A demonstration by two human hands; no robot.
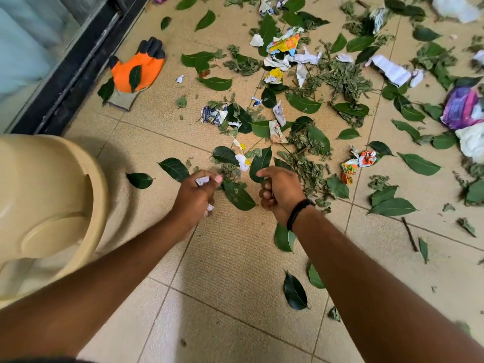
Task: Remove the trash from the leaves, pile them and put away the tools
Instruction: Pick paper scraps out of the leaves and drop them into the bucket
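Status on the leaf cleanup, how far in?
Early. Done: nothing visibly finished; leaves lie scattered, unpiled. In hand: left hand grips white paper scraps; right hand is curled, contents unclear. Left: many paper scraps among the leaves, piling, and the orange glove on the floor.

no readable text, printed paper scraps (284, 44) too blurred

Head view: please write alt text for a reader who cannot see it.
Two bare hands reach over a tiled floor strewn with green leaves and paper scraps; the left hand pinches a white scrap, the right hand is curled. A beige bin stands left, an orange glove beyond.
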